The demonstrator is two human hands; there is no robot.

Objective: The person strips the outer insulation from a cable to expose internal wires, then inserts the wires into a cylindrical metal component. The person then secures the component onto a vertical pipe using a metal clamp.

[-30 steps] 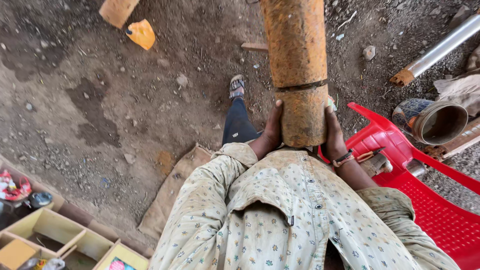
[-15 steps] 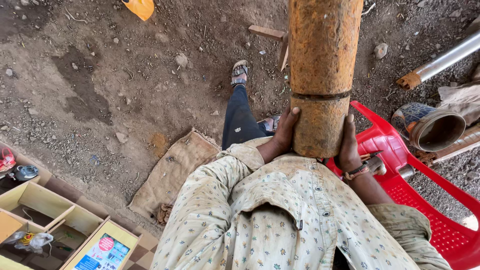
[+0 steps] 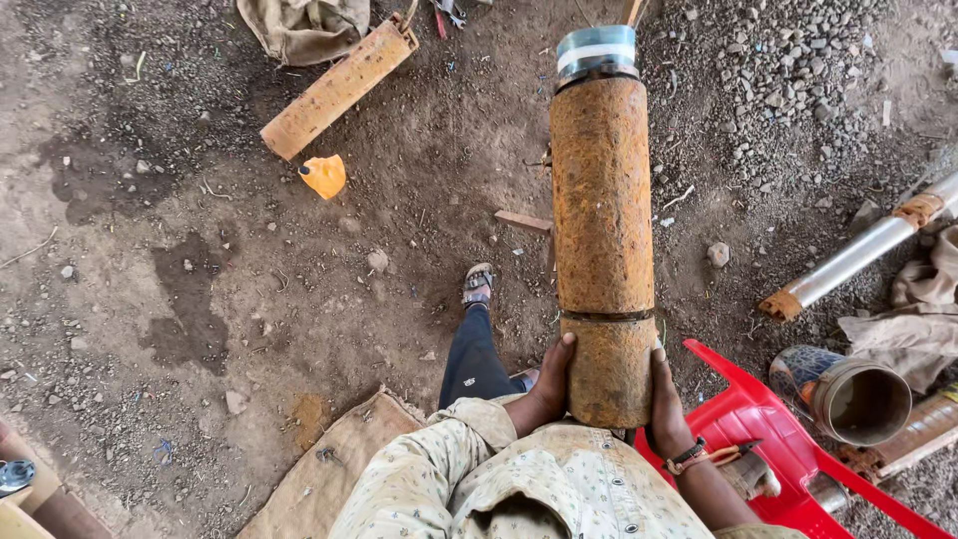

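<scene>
Both hands, left hand (image 3: 546,391) and right hand (image 3: 667,409), clasp a rust-crusted pipe (image 3: 602,230) at centre frame, its far end seemingly taped.

I can't see the pipe's (image 3: 602,200) near end, hidden behind my shirt (image 3: 559,489). Red chair (image 3: 758,419) cut off bottom right; far sack (image 3: 304,25) cropped at top edge.

Long cylinder (image 3: 602,230) centre, running 12 to 6. Left hand (image 3: 547,384) on its near end at 9, right hand (image 3: 666,404) at 3. Second cylinder (image 3: 336,90) on ground at 10. Pipe (image 3: 858,252) at 3. Chair (image 3: 768,449) at 5.
</scene>
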